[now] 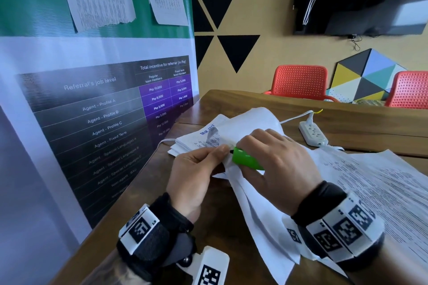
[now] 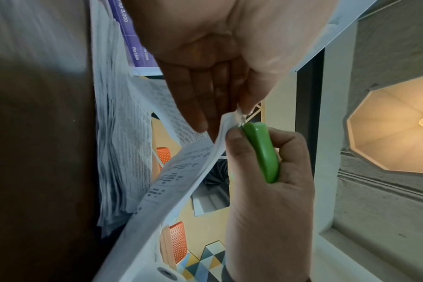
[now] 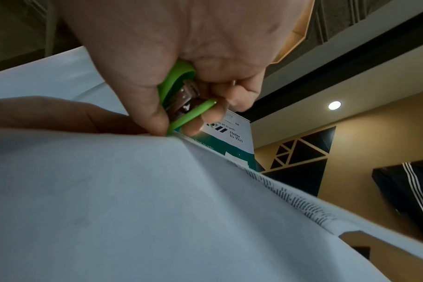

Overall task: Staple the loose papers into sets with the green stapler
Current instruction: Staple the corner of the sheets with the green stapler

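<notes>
My right hand (image 1: 271, 157) grips the small green stapler (image 1: 246, 159), whose mouth sits over the corner of a set of white papers (image 1: 254, 196). In the left wrist view the green stapler (image 2: 262, 152) meets the paper corner (image 2: 229, 122). My left hand (image 1: 196, 169) pinches that corner between thumb and fingers, right beside the stapler's nose. The right wrist view shows the stapler (image 3: 181, 95) in my right hand (image 3: 193, 47), its metal inside showing, pressed against the sheets (image 3: 133, 190). Part of the stapler is hidden under my fingers.
A stack of printed papers (image 1: 201, 141) lies behind my hands, and more printed sheets (image 1: 382, 183) spread on the right. A white power strip (image 1: 312, 133) with a cable sits on the wooden table (image 1: 143, 203). A banner (image 1: 92, 111) stands at left; red chairs (image 1: 301, 81) beyond.
</notes>
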Motion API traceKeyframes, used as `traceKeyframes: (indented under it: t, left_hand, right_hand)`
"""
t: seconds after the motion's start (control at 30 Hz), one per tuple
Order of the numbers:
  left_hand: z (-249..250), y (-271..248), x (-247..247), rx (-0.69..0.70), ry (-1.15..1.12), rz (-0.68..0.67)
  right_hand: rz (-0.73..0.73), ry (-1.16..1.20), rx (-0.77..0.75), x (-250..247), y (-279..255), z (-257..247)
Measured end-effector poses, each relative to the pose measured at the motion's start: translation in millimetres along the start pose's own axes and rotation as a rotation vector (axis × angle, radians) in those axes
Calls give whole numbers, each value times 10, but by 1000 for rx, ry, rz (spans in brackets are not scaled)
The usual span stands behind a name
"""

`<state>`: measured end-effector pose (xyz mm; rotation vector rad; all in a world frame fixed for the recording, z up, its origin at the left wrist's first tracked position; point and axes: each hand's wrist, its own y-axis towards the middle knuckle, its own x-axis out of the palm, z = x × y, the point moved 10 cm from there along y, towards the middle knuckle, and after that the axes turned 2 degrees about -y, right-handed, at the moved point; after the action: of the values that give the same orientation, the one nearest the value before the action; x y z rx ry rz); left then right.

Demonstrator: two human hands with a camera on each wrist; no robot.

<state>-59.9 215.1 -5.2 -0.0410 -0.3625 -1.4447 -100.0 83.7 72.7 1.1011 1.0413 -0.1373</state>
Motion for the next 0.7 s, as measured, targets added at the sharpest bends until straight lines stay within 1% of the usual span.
traceKeyframes:
  t: [0.1,0.23,0.3,0.37,0.43,0.5,0.6,0.7]
  left_hand:
    - [25,0,10,41,19,2]
    - [160,-23,57,167,125,-46]
    - [186,-32,82,201,184,-77]
    - [175,-32,84,201,206,-84]
    - [137,-17,59,164,178,-69]
    - [75,6,46,98,138,-65]
    - [-35,15,40,-31,46,-54]
    - [-131,3,38,-136,-49,-33]
  right_hand:
    - [-21,119,80,23,-16,68]
    - [-27,306,205,56,-62,205]
    - [-45,303,193,68,-62,204]
    - [-39,229,128,37,-43,149]
    - [-37,150,47,28,-16,89]
    - [-38,79,-11,44,-4,50]
    - [-33,12,-43,71,-2,35]
    - [-43,17,-49,80,3,28]
